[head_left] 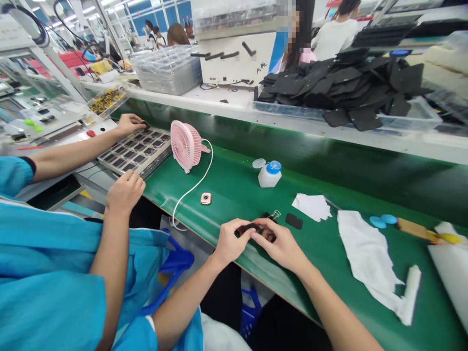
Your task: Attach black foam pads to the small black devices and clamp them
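Green and glossy, the worktop (226, 170) ran beneath a pale raised shelf (226, 109) loaded with a heap of flat black foam-like pads (340, 83). Near its front edge, the person's left hand (231, 239) and right hand (281, 243) met, fingers curled and thumbs almost touching. Both had hold of a small thin black part (249, 227), pinched between the fingertips; the fingers covered much of it, so its full shape could not be told.

Close handling of that part with both hands appeared to be the step in hand. Judging by the grip, the next move called for a steady pinch on each side and small thumb movements.

Just beyond the right hand lay a dark clip with silvery wire handles (275, 214) and a flat black rounded rectangular piece (294, 221), leaving little room there. Farther right were loose white paper sheets (312, 206) and a crumpled white cloth (365, 248). Bare green surface opened ahead and to the left, as far as a white cable (199, 183) from a pink plastic fan (183, 146). On that side, a co-worker's nearer hand (126, 192) hung beside a compartmented tray (135, 152), limiting sideways elbow room.
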`<action>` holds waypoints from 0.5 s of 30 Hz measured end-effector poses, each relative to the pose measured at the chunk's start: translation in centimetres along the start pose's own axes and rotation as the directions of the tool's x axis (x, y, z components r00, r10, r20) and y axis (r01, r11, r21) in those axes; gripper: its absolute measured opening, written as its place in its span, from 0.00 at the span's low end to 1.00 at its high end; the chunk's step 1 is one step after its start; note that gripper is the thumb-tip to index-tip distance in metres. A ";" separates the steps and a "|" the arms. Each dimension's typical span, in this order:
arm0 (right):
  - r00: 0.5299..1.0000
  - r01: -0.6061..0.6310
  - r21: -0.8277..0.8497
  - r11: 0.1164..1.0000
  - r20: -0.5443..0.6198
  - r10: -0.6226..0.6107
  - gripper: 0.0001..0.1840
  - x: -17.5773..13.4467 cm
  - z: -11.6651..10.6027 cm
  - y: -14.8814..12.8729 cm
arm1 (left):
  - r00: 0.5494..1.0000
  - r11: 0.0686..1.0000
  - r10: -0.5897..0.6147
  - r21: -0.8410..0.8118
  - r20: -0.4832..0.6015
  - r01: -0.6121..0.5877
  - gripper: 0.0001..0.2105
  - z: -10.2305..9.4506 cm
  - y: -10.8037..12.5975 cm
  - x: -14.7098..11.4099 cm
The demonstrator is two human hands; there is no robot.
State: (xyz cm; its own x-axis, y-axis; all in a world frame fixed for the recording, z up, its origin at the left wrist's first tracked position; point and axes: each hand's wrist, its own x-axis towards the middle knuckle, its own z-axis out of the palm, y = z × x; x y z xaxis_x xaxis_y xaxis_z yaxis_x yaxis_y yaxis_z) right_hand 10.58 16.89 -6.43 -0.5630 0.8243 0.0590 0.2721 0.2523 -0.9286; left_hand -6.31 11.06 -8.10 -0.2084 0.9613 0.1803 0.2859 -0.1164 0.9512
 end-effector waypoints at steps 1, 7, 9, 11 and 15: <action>1.000 -0.031 0.044 0.999 -0.002 0.031 0.21 -0.1 0.5 -0.2 | 1.000 1.000 -0.024 -0.013 -0.007 0.024 0.06 -0.1 0.0 -0.2; 0.965 -0.165 0.125 0.978 -0.184 0.186 0.24 -2.8 0.8 0.5 | 0.990 0.958 0.075 0.283 -0.123 -0.037 0.19 -5.0 -0.4 0.2; 0.934 -0.197 0.025 0.980 -0.300 0.195 0.24 -4.5 0.7 1.0 | 0.940 0.850 0.155 0.526 -0.302 0.029 0.15 -7.8 -1.1 1.7; 0.891 -0.257 -0.137 0.957 -0.416 0.180 0.23 -6.1 0.7 1.3 | 0.931 0.708 0.177 0.698 -0.318 0.103 0.19 -9.9 -2.1 3.7; 0.806 -0.396 -0.295 0.870 -0.565 0.175 0.24 -8.5 0.0 1.5 | 0.959 0.548 0.075 0.815 -0.273 0.189 0.24 -11.0 -4.0 6.9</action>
State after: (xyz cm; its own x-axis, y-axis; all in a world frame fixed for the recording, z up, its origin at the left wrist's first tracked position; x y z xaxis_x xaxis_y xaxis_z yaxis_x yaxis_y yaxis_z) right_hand 15.81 10.26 -8.34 0.0351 0.9952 0.0917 0.6894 0.0423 -0.7232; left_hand -19.13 15.39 -7.89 -0.4338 0.8448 0.3132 0.8795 0.3215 0.3510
